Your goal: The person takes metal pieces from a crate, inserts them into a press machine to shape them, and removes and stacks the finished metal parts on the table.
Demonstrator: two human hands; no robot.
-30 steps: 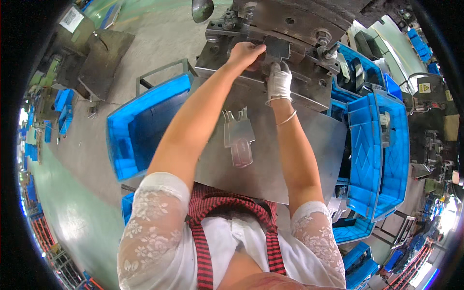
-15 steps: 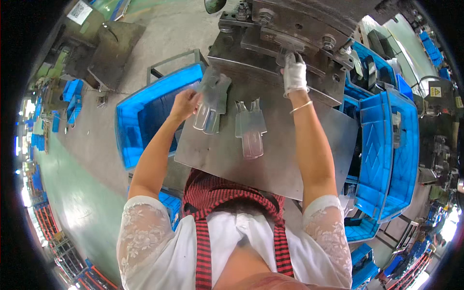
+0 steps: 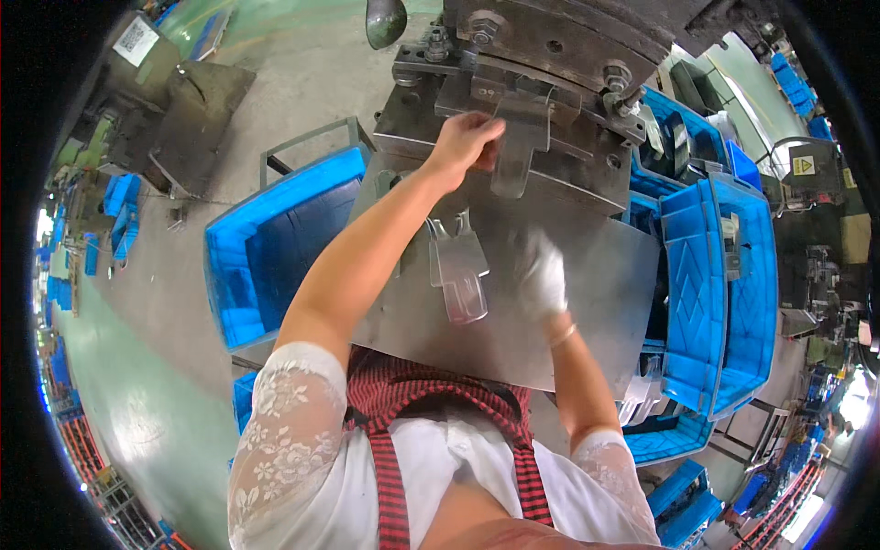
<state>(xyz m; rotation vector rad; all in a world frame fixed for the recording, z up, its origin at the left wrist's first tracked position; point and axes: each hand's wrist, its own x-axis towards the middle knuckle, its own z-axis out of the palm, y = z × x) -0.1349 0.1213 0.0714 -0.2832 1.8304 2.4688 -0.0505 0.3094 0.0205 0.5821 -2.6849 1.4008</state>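
The bare left hand (image 3: 467, 147) pinches a flat tabbed grey metal plate (image 3: 519, 147) by its edge at the dark steel die (image 3: 587, 179); the white-gloved right hand (image 3: 543, 275), over the grey metal tabletop (image 3: 600, 266), is too blurred to tell its grip. Seemingly the plate is being loaded or unloaded, which calls for steady edge control.

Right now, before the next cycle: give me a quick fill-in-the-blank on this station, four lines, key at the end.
1. Between left and right, the hand nearest the flat sheet-metal part at the die block is the ____.
2. The glove on the right hand, blurred above the steel table, is coloured ____.
3. The plastic bin just left of the table is coloured ____.
4. The apron has stripes of red and ____.

Missing words: left; white; blue; black.
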